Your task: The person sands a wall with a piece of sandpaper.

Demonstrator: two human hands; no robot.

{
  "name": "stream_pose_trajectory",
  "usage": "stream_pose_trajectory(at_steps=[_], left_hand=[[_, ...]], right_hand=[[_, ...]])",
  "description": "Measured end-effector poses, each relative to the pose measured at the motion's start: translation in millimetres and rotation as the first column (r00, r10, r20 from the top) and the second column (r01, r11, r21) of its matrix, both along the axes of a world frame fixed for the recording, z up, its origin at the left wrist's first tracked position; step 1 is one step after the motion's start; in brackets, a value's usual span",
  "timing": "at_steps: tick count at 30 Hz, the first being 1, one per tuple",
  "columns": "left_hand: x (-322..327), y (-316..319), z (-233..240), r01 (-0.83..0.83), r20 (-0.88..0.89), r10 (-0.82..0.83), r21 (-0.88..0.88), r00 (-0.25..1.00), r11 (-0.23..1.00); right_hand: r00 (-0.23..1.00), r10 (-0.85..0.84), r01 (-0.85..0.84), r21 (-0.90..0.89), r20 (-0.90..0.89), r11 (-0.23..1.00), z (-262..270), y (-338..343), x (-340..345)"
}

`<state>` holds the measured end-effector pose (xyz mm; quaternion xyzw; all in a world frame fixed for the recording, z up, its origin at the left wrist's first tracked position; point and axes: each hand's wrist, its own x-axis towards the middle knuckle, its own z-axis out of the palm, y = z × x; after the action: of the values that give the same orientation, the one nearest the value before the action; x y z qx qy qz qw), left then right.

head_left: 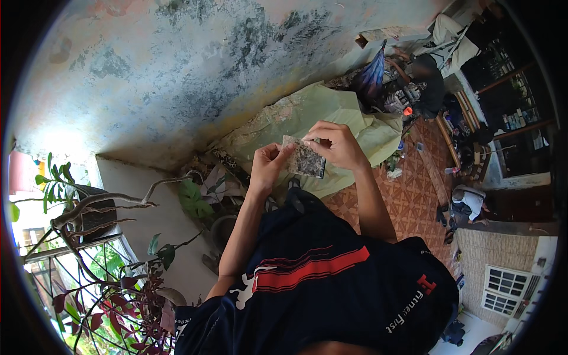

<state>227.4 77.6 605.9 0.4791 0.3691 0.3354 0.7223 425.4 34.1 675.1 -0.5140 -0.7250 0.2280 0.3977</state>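
A flat rectangular piece with a mottled grey and black face and a dark lower edge (pixel 306 161) is held out before my chest. My left hand (pixel 271 162) grips its left side, thumb on the face and fingers behind. At its upper edge, my right hand (pixel 333 143) has thumb and forefinger pinched together; whether they hold a bit of the piece or only touch it is not clear. Below both hands, a pale green sheet (pixel 341 104) lies spread along the foot of the wall.
A stained, peeling wall (pixel 177 71) rises ahead. Potted plants and a bare branch (pixel 106 196) are at left. A person in dark clothes (pixel 428 84) is by a folded blue umbrella (pixel 375 73); another in a light top (pixel 471 202) is at right. A wooden plank (pixel 428 166) lies on the tiled floor.
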Motion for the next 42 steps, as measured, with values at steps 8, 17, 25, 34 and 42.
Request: stream_pose_trajectory(at_steps=[8,17,25,34,42], left_hand=[[2,-1,-3,-0.053,-0.001,0.053,0.038,0.999,0.998],[-5,-2,-8,-0.008,-0.01,0.008,0.027,1.0,1.0],[-7,-5,-7,-0.017,-0.013,0.017,0.028,1.0,0.999],[-9,-8,-4,-0.027,0.0,0.027,0.032,1.0,0.999],[-13,-12,-6,-0.009,0.026,0.009,0.007,1.0,1.0]], right_hand=[[0.994,-0.083,0.078,-0.061,-0.076,0.995,-4,-2,-14],[0.967,-0.149,0.129,-0.106,-0.206,0.986,-13,-2,-21],[0.957,-0.186,0.166,-0.109,-0.222,0.98,-18,-7,-26],[0.988,-0.132,0.134,0.016,-0.077,0.991,-9,-11,-36],[0.987,-0.145,0.145,-0.003,-0.067,0.989,-16,-8,-40]])
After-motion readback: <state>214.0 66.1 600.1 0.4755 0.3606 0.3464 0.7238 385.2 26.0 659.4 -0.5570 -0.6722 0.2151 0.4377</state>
